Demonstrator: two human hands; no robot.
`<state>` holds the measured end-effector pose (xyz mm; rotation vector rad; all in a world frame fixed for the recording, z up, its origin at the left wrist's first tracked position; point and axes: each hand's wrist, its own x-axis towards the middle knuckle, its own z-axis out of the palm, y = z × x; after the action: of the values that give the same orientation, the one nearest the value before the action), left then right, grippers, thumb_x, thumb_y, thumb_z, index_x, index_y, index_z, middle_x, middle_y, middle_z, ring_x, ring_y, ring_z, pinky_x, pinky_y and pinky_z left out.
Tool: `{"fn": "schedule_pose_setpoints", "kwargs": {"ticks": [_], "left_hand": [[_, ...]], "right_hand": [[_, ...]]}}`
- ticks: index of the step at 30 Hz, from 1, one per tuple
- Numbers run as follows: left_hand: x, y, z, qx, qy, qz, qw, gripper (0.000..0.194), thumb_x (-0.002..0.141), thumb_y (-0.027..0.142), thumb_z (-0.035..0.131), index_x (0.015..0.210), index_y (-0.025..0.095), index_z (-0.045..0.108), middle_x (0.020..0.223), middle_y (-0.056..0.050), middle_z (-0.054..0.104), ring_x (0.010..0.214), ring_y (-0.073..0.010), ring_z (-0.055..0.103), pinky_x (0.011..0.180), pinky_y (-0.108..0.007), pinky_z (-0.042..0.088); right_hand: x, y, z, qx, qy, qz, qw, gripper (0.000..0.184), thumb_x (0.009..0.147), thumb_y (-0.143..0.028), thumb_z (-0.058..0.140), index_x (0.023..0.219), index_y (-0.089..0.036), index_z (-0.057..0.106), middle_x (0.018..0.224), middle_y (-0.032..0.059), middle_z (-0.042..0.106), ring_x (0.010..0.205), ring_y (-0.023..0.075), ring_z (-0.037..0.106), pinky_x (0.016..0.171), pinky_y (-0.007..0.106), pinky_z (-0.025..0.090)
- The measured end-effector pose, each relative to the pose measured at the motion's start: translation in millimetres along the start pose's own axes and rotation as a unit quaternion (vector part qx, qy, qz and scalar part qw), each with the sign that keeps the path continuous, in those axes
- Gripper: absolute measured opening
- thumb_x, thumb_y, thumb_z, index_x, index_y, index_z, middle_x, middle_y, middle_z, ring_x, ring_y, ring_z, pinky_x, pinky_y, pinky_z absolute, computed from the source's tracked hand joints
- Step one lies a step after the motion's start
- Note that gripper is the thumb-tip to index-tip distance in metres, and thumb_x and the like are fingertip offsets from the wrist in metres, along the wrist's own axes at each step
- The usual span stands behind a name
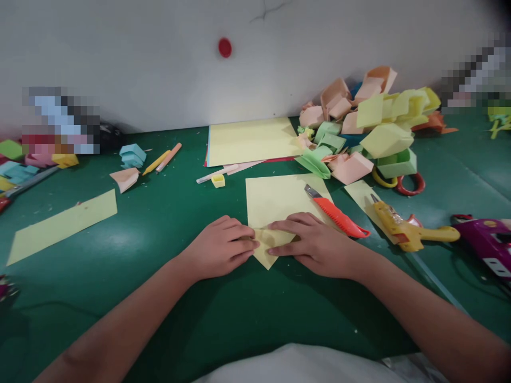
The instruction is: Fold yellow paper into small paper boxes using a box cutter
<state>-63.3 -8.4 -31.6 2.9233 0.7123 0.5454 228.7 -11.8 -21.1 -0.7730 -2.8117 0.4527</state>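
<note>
A small folded piece of yellow paper (268, 246) lies on the green table (171, 223), pressed down from both sides. My left hand (220, 248) rests on its left edge with fingers curled flat against the fold. My right hand (313, 243) covers its right edge, fingertips pushed onto the paper. Just behind them lies a yellow square sheet (279, 199).
An orange utility knife (337, 215) lies on the sheet's right corner. A yellow glue gun (411, 230) and a purple one (485, 240) sit to the right. A heap of folded paper boxes (367, 125) stands at the back right, a yellow paper stack (249, 141) behind, a paper strip (62, 226) left.
</note>
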Motion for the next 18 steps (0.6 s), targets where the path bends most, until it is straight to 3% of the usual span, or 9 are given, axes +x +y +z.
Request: {"fn": "schedule_pose_setpoints", "kwargs": {"ticks": [18], "left_hand": [[1.2,2.0,-1.4,0.007,-0.002,-0.002,1.000,0.019,0.099,0.023,0.057,0.112,0.019,0.070,0.111,-0.005,0.072,0.095,-0.0184,0.062,0.084,-0.034,0.047]], "right_hand": [[0.4,-1.0,0.3,-0.004,-0.002,0.005,1.000,0.045,0.095,-0.014,0.049,0.130,-0.035,0.069,0.149,0.0044,0.053,0.122,0.0294,0.046,0.104,0.052,0.042]]}}
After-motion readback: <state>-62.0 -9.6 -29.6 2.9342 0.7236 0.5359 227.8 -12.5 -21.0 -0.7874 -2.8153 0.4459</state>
